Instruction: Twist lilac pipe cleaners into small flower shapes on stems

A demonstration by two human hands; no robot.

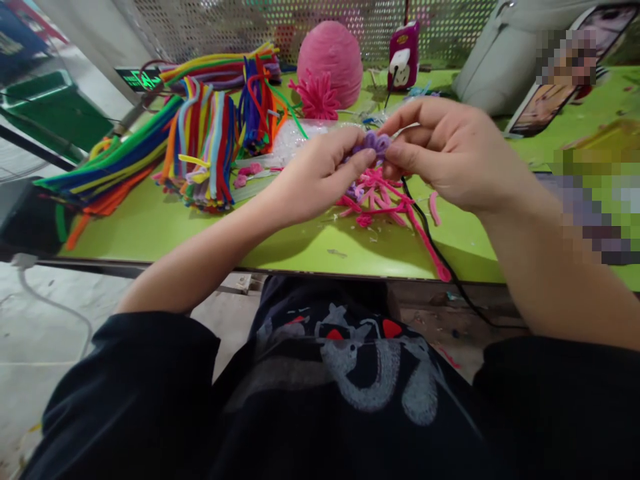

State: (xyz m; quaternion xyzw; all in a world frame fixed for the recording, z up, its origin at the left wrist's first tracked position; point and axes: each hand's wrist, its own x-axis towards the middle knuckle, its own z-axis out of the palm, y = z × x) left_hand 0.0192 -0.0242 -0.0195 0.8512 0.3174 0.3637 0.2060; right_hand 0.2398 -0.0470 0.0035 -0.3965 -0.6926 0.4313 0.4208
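Observation:
A small purple fuzzy piece with curled loops [376,143] is held up between both hands, above the green table. My left hand [333,163] pinches its left side between thumb and fingers. On its right side, the thumb and fingertips of my right hand [440,147] are closed on the same piece. Beneath the hands lies a pile of pink fuzzy stems [383,200], with some purple bits beside it. One long pink stem [430,247] runs from the pile toward the table's front edge.
Bundles of coloured stems [200,147] lie on the green table [310,240] at left. Behind stand a pink ball [330,63] and a purple box-shaped device [404,57]. A black cable [430,230] crosses the front edge. A propped phone [570,70] is at right.

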